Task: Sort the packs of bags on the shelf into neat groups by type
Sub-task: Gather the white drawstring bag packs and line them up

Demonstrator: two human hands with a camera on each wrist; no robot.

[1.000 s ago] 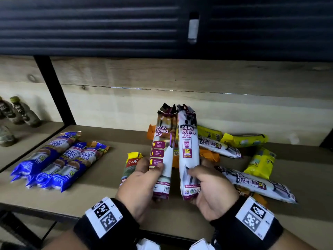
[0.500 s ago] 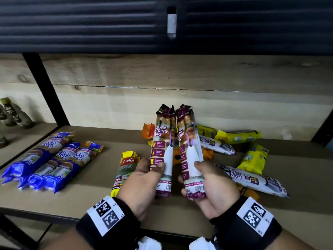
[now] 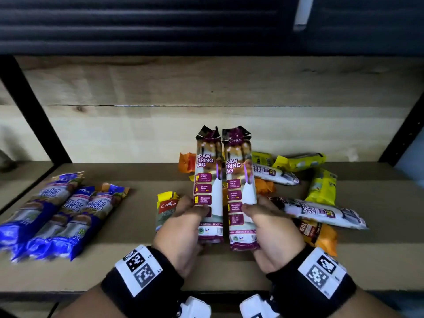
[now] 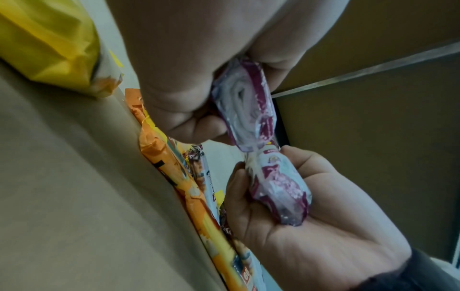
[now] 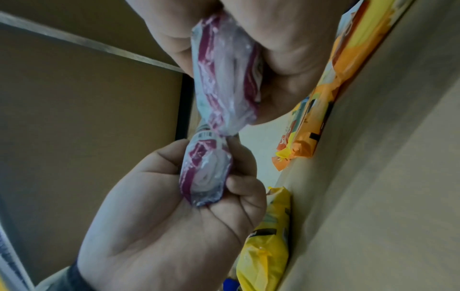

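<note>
- While both hands hold a matching pack upright over the shelf (image 3: 229, 267), the job in hand looks like pairing them, so the good play is to keep the printed faces forward and the bottom ends level, then lay them down together on bare board, clear of the jumble.
- Over at 9 o'clock, 3 blue packs (image 3: 57, 216) lie side by side, touching, a group that reads as already sorted.
- Just left of centre, a yellow-topped pack (image 3: 166, 208) lies flat, partly behind the left hand.
- Left hand (image 3: 181, 235): fingers curled round the lower part of the left draw-string pack (image 3: 207, 180), thumb pressed across its front.
- Right hand (image 3: 273, 237): thumb on the front and fingers wrapped behind the right draw-string pack (image 3: 239, 187), a firm hold near its foot.
- The 2 packs are long, slim, purple-and-white sleeves with crimped tops, standing side by side and nearly touching; the wrist views show rolled white film inside clear ends.
- Out at 2 to 3 o'clock, the unsorted heap (image 3: 298, 180): yellow, orange and 2 more draw-string packs, overlapping at all angles.
- I'd judge the soft wrappers could slip if squeezed only at the foot.
</note>
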